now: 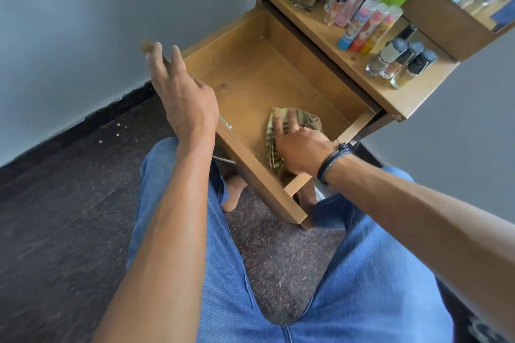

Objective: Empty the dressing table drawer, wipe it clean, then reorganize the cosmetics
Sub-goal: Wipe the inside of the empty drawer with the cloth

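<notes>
One drawer (250,78) stands pulled out below the tabletop (412,100), holding one striped cloth (306,117) at its front right corner. The right hand (301,147) presses flat on the cloth, grip wide. The left hand (181,92) is above the drawer's front, grip wide and holding nothing. Three dark-capped bottles (401,64) and three printed tubes (367,28) stand on the tabletop.
</notes>
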